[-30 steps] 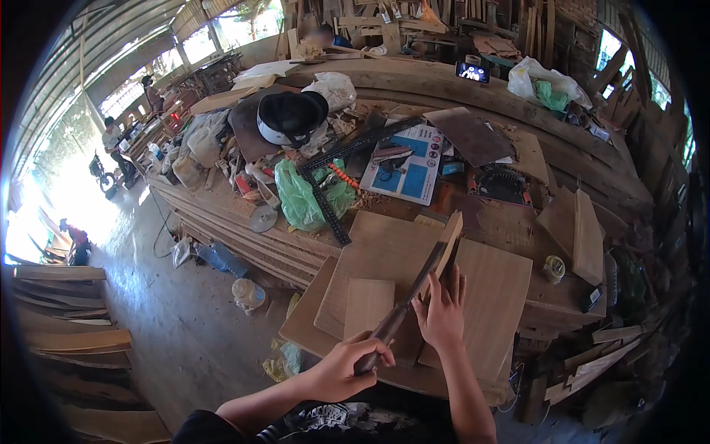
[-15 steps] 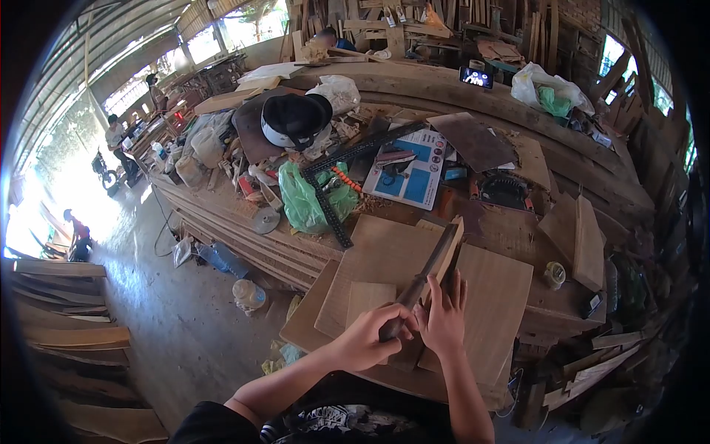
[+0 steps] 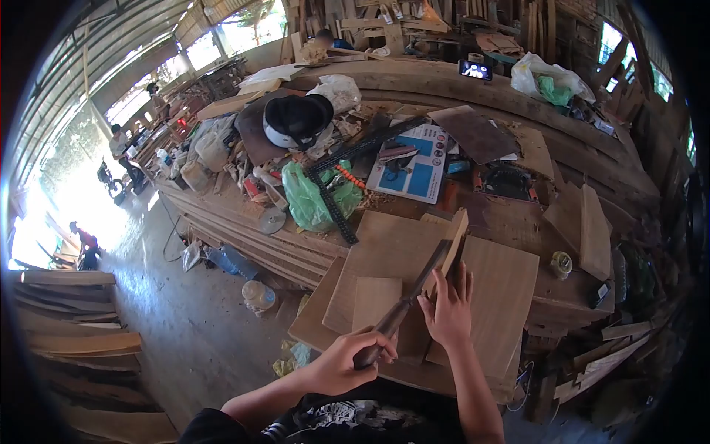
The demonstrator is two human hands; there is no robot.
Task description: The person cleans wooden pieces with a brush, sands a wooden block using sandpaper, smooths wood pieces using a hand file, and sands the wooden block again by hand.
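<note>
My left hand (image 3: 345,362) is closed around the dark wooden handle of a long, narrow file (image 3: 424,277). The file's dark blade points away from me and lies alongside the edge of a small wooden piece (image 3: 455,238). My right hand (image 3: 450,311) grips that piece from the near right, thumb on one side and fingers on the other, keeping it tilted up. Beneath both hands lie flat wooden boards (image 3: 492,288), with a smaller square board (image 3: 376,296) on top at the left.
Past the boards are a black carpenter's square (image 3: 330,203), a green plastic bag (image 3: 307,196), a printed sheet (image 3: 410,166) and a cap (image 3: 296,118). A tape measure (image 3: 561,264) sits at right. A phone (image 3: 475,70) stands behind. People are in the far left background.
My left hand has drawn the file back toward me and slightly left, so its tip sits lower along the wooden piece. My right hand still holds the piece; the view has shifted slightly.
</note>
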